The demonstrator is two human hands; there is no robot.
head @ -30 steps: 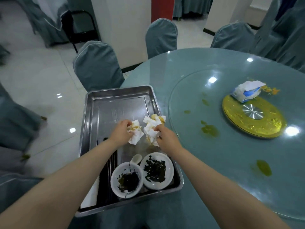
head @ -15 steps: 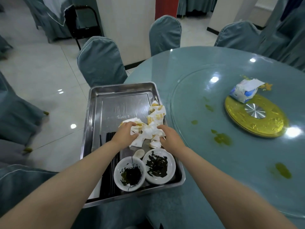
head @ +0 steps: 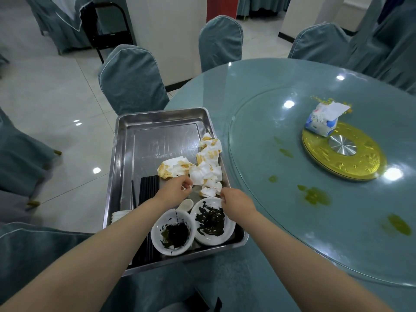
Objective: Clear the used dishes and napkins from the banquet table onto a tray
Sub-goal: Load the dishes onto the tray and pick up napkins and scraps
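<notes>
Banquet table (head: 258,91) | napkins (head: 206,170) (stained) just beyond both hands

Glass turntable (head: 258,140), round, clear, smeared with green sauce spots (head: 315,195). Gold disc hub (head: 369,163) at its centre, silver cap. Blue-white tissue pack (head: 322,121) on the disc's rim. Teal-covered chairs (head: 132,79) surrounding.

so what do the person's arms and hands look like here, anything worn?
Both arms are bare all along the length that shows, with no sleeves in view. The left hand and right hand are bare too: no gloves, and no watch, bracelet or ring visible from this side. No markings or cables.
</notes>
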